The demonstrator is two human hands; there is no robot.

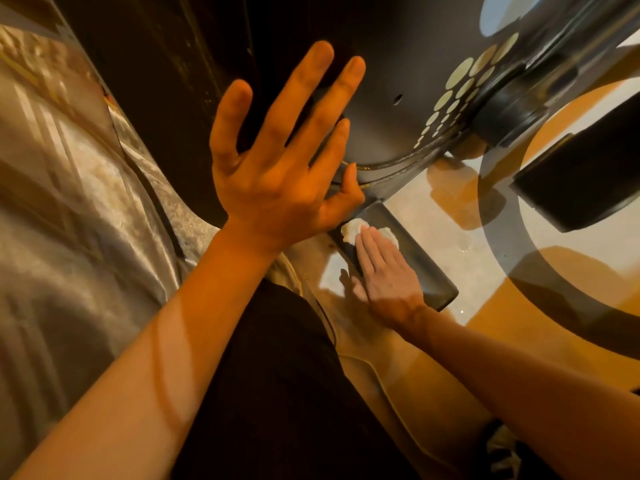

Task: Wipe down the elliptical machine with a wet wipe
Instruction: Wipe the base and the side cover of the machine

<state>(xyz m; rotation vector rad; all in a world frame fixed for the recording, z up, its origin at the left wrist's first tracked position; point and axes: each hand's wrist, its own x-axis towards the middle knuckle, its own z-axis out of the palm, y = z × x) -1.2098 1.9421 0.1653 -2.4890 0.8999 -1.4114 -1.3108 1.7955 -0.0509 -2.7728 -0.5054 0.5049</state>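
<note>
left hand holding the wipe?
No: the right hand presses the wet wipe flat on the black base bar, while the left hand is spread open, holding nothing.

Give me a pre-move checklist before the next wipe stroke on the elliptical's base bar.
1. Wet wipe under control: ok, the right hand presses it down with flat fingers.
2. Wipe on the machine, not the floor: ok, it lies on the far end of the base bar.
3. Bar free of other items along the stroke: ok, only hand and wipe are on it.
4. Left hand out of the stroke path: ok, it is spread open up by the dark housing, apart from the bar.
5. Left hand braced on the housing: cannot tell, contact is not visible.
6. Wipe damp enough: cannot tell.
</note>
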